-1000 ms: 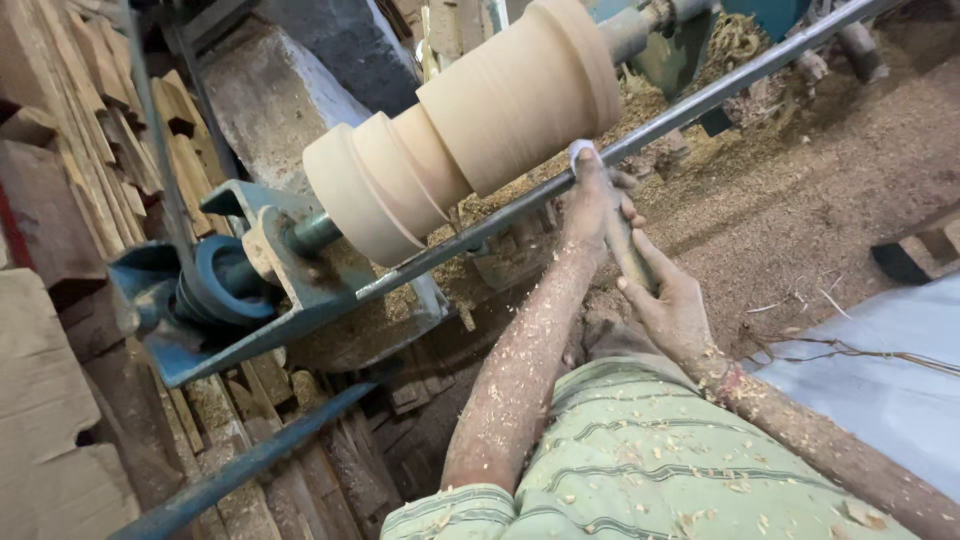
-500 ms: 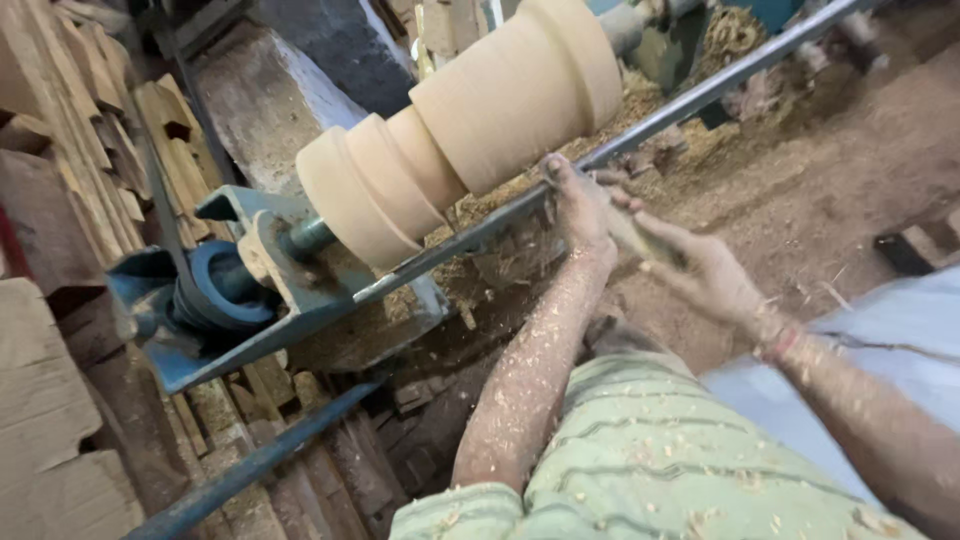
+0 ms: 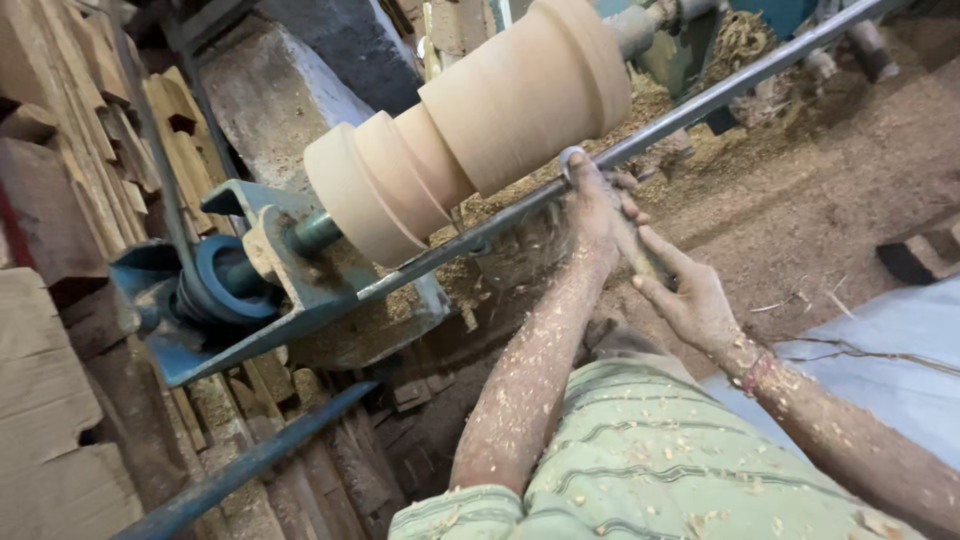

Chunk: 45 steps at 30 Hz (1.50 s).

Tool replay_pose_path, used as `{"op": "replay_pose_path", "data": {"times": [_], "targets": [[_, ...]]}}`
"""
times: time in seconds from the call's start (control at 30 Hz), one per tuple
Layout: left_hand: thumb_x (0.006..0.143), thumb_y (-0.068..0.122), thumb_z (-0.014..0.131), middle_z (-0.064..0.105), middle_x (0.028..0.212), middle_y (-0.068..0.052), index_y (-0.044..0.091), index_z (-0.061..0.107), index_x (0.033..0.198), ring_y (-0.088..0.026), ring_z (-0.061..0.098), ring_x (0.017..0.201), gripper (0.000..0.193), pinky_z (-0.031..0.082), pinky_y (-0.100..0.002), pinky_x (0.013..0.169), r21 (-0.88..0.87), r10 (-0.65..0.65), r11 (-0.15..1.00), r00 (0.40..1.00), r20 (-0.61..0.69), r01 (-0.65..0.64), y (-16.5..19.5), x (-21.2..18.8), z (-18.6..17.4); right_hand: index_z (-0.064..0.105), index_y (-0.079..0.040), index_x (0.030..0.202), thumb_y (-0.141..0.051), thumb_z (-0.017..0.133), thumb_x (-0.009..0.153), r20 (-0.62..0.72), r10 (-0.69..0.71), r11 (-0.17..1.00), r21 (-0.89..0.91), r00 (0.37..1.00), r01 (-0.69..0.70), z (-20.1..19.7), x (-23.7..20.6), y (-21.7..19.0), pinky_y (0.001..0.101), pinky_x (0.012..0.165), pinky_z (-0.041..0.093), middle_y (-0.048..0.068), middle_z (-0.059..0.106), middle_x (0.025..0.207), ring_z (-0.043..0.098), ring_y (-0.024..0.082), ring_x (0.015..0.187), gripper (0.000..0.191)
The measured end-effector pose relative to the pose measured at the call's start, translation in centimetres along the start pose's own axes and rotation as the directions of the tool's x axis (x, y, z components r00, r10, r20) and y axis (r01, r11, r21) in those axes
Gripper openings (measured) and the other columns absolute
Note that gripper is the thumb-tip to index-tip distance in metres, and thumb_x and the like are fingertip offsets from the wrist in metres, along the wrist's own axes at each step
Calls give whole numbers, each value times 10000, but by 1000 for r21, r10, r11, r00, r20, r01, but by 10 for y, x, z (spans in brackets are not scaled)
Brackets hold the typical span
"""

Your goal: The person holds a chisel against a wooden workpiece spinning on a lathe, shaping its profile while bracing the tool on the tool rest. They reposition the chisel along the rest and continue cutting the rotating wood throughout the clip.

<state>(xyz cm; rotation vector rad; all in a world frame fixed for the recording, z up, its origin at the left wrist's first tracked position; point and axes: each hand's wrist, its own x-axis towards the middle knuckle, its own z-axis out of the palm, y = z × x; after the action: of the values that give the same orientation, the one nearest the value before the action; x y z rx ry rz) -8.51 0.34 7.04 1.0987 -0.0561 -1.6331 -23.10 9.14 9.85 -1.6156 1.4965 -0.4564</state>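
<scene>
A pale stepped wooden workpiece (image 3: 470,120) is mounted on a lathe, above a long steel rest bar (image 3: 700,105). My left hand (image 3: 592,205), dusted with shavings, is closed around the front of a turning chisel (image 3: 636,250) and presses on the bar just below the wood. The chisel's curved metal tip (image 3: 570,156) shows above my fingers, at the wood's lower edge. My right hand (image 3: 690,300) holds the chisel's rear end, lower and to the right, with its fingers partly stretched along it.
The blue metal tailstock bracket (image 3: 240,300) holds the workpiece's left end. Stacked wooden boards (image 3: 60,200) fill the left side. Sawdust and shavings (image 3: 800,210) cover the ground. A pale sheet (image 3: 900,340) lies at the right, and a dark wooden block (image 3: 925,255) behind it.
My left hand slid slightly left along the bar and then back. My right hand lifted a little and came down again. The chisel stays against the wood.
</scene>
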Motion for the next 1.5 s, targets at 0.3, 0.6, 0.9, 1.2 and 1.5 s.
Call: {"op": "replay_pose_path", "data": {"times": [0.3,0.6,0.9,1.2,1.5], "targets": [[984,793,321,464,530,-38,38,577,815,-167,480,416,815,498,-330,405,93,-60,994,998,17,58,8,-4,-1,495,-33,1506,-105,725,890,-114,-97,986,121,989,111,21,-9,3,328,959,518,203,700,1311,656,150,1134,661],[886,854,363,470,542,-35,26,619,880,-182,515,431,867,499,-338,423,177,-107,980,990,95,89,10,-1,-13,491,-68,1532,-87,726,895,-202,48,990,141,978,-19,43,-17,-19,286,778,555,157,746,1149,658,103,851,679],[859,882,327,494,561,-32,11,628,868,-172,536,443,922,499,-326,431,264,-178,956,966,186,125,5,14,-16,462,-69,1546,-82,703,907,-223,175,936,339,959,-92,54,-19,-29,271,628,523,97,709,1138,566,72,718,684],[995,793,272,501,577,-73,18,567,892,-180,535,443,835,550,-352,434,114,-200,975,977,80,190,11,14,-8,466,-36,1535,-143,725,902,-89,21,991,131,996,-9,20,-9,-2,318,954,525,180,717,1280,666,154,1092,692],[1000,792,309,534,647,-105,-8,562,921,-177,526,453,843,541,-355,428,67,-111,991,993,-44,113,9,4,-8,498,-23,1505,-138,745,886,-73,-98,993,58,992,103,16,-8,3,352,967,522,212,699,1275,677,196,1147,676]]}}
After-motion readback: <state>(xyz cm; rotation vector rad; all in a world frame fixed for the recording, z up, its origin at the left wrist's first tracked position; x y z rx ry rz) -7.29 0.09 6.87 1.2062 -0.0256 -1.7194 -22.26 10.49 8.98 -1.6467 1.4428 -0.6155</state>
